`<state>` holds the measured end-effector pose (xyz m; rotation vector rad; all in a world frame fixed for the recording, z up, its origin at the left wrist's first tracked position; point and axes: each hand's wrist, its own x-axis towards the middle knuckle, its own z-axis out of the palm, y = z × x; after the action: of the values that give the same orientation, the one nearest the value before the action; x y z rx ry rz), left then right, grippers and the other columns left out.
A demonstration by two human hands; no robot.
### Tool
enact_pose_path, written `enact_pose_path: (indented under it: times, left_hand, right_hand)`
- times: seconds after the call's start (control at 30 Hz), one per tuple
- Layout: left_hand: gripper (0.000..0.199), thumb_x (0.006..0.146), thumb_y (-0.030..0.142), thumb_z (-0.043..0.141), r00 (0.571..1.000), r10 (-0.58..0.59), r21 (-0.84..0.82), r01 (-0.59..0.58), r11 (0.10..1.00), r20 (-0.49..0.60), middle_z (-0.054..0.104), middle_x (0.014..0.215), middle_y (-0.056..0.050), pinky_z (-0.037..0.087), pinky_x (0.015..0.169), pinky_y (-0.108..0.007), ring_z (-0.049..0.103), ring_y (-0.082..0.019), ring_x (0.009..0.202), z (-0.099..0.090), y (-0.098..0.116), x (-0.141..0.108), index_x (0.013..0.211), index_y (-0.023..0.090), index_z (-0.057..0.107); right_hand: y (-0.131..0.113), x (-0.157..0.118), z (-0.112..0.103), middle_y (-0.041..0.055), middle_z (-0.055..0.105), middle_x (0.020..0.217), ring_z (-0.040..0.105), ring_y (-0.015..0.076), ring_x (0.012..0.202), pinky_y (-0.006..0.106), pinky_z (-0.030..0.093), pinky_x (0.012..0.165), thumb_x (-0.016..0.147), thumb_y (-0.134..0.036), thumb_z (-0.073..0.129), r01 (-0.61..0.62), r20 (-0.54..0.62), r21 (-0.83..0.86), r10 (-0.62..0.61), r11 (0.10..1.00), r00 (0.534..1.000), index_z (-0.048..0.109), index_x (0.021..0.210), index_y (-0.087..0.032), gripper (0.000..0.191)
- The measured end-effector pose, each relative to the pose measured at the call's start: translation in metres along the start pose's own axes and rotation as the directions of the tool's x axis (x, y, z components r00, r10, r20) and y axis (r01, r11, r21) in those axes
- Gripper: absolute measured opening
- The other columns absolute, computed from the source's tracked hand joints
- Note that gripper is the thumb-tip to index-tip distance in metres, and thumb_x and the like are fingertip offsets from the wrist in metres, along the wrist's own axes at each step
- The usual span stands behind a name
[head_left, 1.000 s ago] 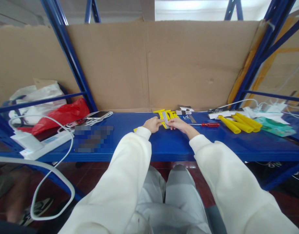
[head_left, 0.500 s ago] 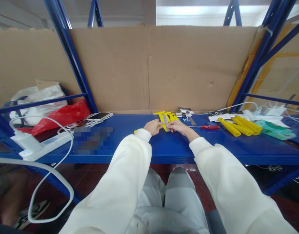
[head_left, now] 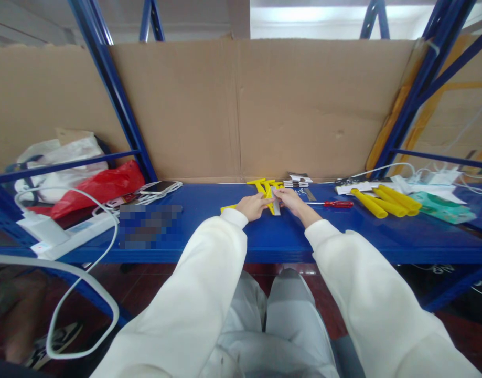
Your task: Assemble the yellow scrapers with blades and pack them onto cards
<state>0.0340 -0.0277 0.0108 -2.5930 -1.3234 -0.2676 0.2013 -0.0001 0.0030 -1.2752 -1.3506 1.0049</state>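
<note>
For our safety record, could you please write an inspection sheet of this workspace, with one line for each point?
Surface: blue table.
Job's things: gray strip, yellow pieces just behind; red screwdriver and yellow tubes further right.
Clutter: phone and red bag left; green packet right.
Hands: right hand holds the strip; left hand close beside, contact unclear.
Cables: white cable hangs past the front edge, left.
Surroundings: cardboard behind; blue frame; another person's leg, lower left.
</note>
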Motion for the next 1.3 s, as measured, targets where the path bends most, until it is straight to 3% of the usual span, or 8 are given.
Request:
enact_pose_path:
  times: [0.47,0.67,0.83,0.93,1.0,1.13,1.2,1.3]
  left_hand:
    - [0.05,0.101,0.03,0.039,0.999,0.014,0.061,-0.016,0.998,0.034,0.059,0.126,-0.009,0.051,0.085,-0.031,0.066,-0.024,0.107,-0.001,0.003,0.001,0.15,0.037,0.045]
    - [0.051,0.102,0.029,0.037,0.999,-0.003,0.095,-0.001,0.995,0.051,0.059,0.126,-0.008,0.052,0.084,-0.032,0.066,-0.024,0.108,-0.002,0.004,0.001,0.151,0.04,0.042]
    - [0.051,0.102,0.028,0.036,0.997,-0.048,0.084,0.043,0.996,0.061,0.059,0.125,-0.009,0.052,0.084,-0.031,0.066,-0.024,0.108,-0.006,0.003,0.0,0.152,0.04,0.041]
    - [0.05,0.102,0.028,0.036,0.994,-0.086,0.056,0.082,0.995,0.063,0.059,0.125,-0.009,0.052,0.086,-0.03,0.066,-0.023,0.109,-0.008,0.0,-0.001,0.151,0.037,0.044]
    - [0.049,0.102,0.028,0.039,0.993,-0.104,0.033,0.103,0.994,0.059,0.059,0.125,-0.009,0.051,0.087,-0.029,0.065,-0.023,0.111,-0.008,-0.002,-0.001,0.15,0.037,0.046]
    - [0.048,0.101,0.029,0.042,0.992,-0.116,0.009,0.116,0.993,0.054,0.06,0.126,-0.008,0.051,0.089,-0.029,0.065,-0.022,0.112,-0.006,-0.004,0.0,0.148,0.037,0.048]
    - [0.049,0.101,0.029,0.042,0.992,-0.114,0.004,0.114,0.993,0.057,0.06,0.126,-0.008,0.051,0.089,-0.029,0.065,-0.023,0.112,-0.005,-0.005,0.0,0.149,0.036,0.048]
    - [0.049,0.101,0.029,0.041,0.991,-0.117,-0.001,0.117,0.993,0.061,0.06,0.128,-0.008,0.051,0.091,-0.03,0.064,-0.023,0.113,-0.006,-0.004,-0.001,0.149,0.036,0.047]
  right_hand:
    - [0.003,0.004,-0.003,-0.0047,0.051,0.058,0.046,0.0101,0.057,0.022,0.039,0.057,0.08,-0.028,0.068,0.079,0.021,-0.1,-0.077,0.992,0.997,0.051,0.06,-0.018,0.028]
    - [0.001,0.002,-0.001,-0.005,0.048,0.052,0.042,0.0091,0.052,0.021,0.036,0.053,0.083,-0.021,0.063,0.083,-0.017,-0.133,-0.086,0.988,0.996,0.054,0.058,-0.017,0.027]
    - [-0.001,0.003,-0.002,-0.0011,0.061,0.061,0.052,0.01,0.054,0.022,0.042,0.056,0.088,-0.019,0.057,0.091,-0.013,-0.136,-0.093,0.987,0.996,0.062,0.067,-0.016,0.021]
    - [-0.002,0.008,-0.008,0.0042,0.071,0.077,0.061,0.0119,0.061,0.024,0.048,0.063,0.089,-0.015,0.051,0.093,-0.099,-0.229,-0.118,0.969,0.988,0.067,0.08,-0.015,0.019]
    - [-0.003,0.01,-0.017,0.0088,0.074,0.089,0.067,0.0158,0.074,0.026,0.05,0.071,0.09,-0.012,0.047,0.084,-0.182,-0.407,-0.171,0.909,0.968,0.069,0.088,-0.014,0.022]
    - [-0.005,0.006,-0.038,0.0141,0.074,0.107,0.067,0.0259,0.104,0.034,0.048,0.088,0.091,-0.014,0.047,-0.015,-0.226,-0.793,-0.272,0.609,0.935,0.071,0.098,-0.017,0.025]
    - [-0.005,0.002,-0.047,0.0143,0.073,0.109,0.066,0.0275,0.109,0.035,0.046,0.09,0.091,-0.014,0.046,-0.064,-0.22,-0.86,-0.255,0.505,0.942,0.071,0.1,-0.019,0.027]
    - [-0.004,-0.002,-0.057,0.014,0.072,0.113,0.065,0.0271,0.111,0.038,0.045,0.092,0.089,-0.012,0.046,-0.114,-0.228,-0.894,-0.22,0.434,0.949,0.071,0.104,-0.02,0.031]
